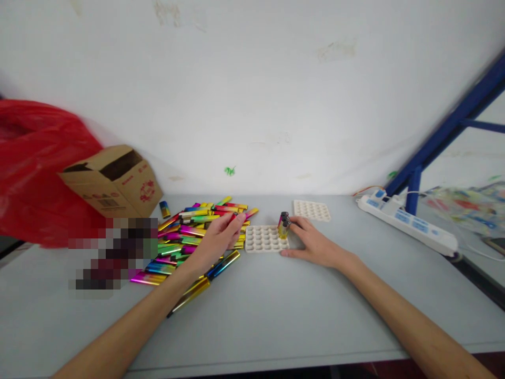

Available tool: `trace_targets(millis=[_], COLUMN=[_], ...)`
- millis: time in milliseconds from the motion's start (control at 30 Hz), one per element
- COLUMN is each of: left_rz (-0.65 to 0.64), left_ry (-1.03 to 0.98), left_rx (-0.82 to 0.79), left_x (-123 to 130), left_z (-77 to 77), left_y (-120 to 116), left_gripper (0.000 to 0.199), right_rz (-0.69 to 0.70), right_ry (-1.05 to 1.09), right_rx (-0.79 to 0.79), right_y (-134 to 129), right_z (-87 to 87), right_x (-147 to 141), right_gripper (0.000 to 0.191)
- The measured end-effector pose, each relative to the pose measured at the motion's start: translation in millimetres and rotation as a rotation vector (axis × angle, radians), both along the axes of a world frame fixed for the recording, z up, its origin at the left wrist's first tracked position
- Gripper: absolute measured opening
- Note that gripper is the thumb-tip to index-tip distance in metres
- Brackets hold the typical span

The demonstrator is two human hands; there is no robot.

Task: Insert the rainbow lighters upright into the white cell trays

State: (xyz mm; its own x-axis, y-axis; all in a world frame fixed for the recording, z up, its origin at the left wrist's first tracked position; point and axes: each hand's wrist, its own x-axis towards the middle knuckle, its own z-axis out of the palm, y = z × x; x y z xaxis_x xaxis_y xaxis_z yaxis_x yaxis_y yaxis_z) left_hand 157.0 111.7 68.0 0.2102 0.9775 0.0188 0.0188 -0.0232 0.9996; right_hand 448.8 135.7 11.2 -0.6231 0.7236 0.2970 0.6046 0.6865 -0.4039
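My left hand (221,236) is closed around a shiny red lighter, mostly hidden by the fingers, above the right edge of a pile of metallic lighters (193,230). A white tray (262,239) with rows of round holes lies on the table just right of that hand. Several lighters (283,226) stand upright at the tray's right end, their dark tops up. My right hand (310,242) rests at that end with thumb and fingers apart. Its fingertips are beside the standing lighters, and the thumb lies by the tray's front corner.
A second white tray (311,210) lies near the wall. An open cardboard box (118,184) and a red plastic bag (39,173) stand at the left. A white power strip (408,223) lies at the right, beside a blue metal frame (445,131).
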Motion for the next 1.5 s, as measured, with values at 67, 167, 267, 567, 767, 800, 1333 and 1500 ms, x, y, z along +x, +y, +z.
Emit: trace_targets(millis=[67,167,267,567,767,800,1333,1500], left_rz=[0.055,0.086,0.104,0.060,-0.058,-0.074,-0.114,-0.049], left_ry=[0.084,0.135,0.110,0.038,0.149,0.149,0.151,0.112], left_rx=[0.048,0.057,0.029,0.020,0.044,0.019,0.235,0.301], left_x=[0,-3,-5,-8,-6,-4,29,34], left_z=[-0.2,-2.7,-5.5,-8.0,-10.1,-12.2,-12.8,-13.5], left_y=[0,1,1,9,7,7,-5,0], left_gripper=[0.048,0.042,0.037,0.044,0.040,0.038,0.021,0.022], right_rz=[-0.003,-0.005,-0.008,-0.010,-0.007,-0.006,-0.031,-0.019], right_ry=[-0.003,-0.013,-0.025,-0.027,-0.004,0.004,0.055,0.065], right_rx=[-0.003,-0.006,-0.010,-0.023,-0.009,-0.012,-0.033,-0.016], right_y=[0,0,0,0,0,0,-6,-7], right_z=[0.0,0.1,0.7,0.3,-0.2,-0.1,2.6,2.1], right_x=[0,0,0,1,-1,-1,-16,-17], right_gripper=[0.069,0.069,0.070,0.073,0.072,0.072,0.075,0.074])
